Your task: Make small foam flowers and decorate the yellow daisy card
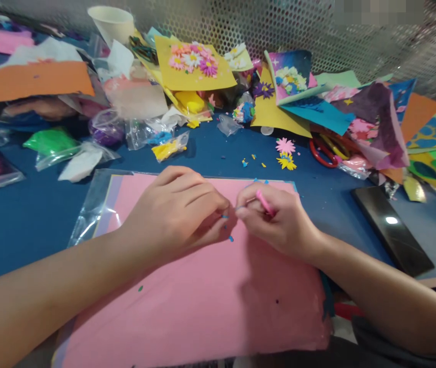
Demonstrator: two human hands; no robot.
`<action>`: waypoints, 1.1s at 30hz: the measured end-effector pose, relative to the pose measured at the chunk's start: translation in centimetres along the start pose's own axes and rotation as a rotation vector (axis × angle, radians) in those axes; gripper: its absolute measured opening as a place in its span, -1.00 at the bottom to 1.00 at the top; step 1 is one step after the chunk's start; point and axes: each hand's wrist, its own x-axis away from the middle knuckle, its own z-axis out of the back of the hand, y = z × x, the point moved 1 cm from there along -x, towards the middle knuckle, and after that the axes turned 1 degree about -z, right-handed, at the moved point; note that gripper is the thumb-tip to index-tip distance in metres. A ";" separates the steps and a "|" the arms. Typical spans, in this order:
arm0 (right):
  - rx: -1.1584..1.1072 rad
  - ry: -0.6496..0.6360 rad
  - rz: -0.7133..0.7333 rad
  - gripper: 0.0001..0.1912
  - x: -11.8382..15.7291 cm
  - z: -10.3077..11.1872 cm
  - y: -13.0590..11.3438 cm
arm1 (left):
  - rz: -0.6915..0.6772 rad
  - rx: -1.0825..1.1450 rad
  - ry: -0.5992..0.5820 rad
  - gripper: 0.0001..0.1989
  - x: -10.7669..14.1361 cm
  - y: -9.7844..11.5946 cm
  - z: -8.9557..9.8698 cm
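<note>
Over the pink sheet [187, 306] my two hands meet, fingertips nearly touching. My left hand [175, 204] is closed in a pinch, with a small blue piece [224, 216] showing at its fingertips; the rest of it is hidden. Curled fingers of my right hand [279, 217] grip a thin pink stick-like tool [266, 203], whose tip I cannot make out between the hands. A loose blue bit [231, 238] lies on the sheet just below the fingertips. Farther down are a green speck [140, 289] and a dark speck [277, 301].
Beyond the sheet lie a pink paper flower [285, 146] and a yellow one [287, 161]. Red-handled scissors [323, 152] and a dark phone [392, 230] are on the right. Bagged green clay [51, 142] sits left. A white cup [112, 25] and decorated cards [194, 61] line the back.
</note>
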 end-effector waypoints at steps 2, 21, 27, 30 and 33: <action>0.016 0.095 -0.080 -0.87 0.1 0.3 0.3 | 0.044 0.014 -0.035 -0.82 0.1 -0.2 -0.2; 0.352 -0.002 0.029 -0.69 -0.4 0.3 0.9 | 0.095 0.168 -0.053 -0.93 0.3 -0.5 -0.2; 0.380 0.018 0.022 -0.65 -0.4 0.7 0.7 | 0.195 0.155 -0.105 -0.55 0.0 -0.6 -0.4; 0.407 0.039 0.070 -0.66 -0.4 0.6 0.7 | 0.225 0.144 -0.110 -0.52 0.1 -0.6 -0.6; 0.431 0.037 0.168 -0.64 -0.2 0.2 0.9 | 0.219 0.176 -0.132 -0.53 0.2 -0.6 -0.6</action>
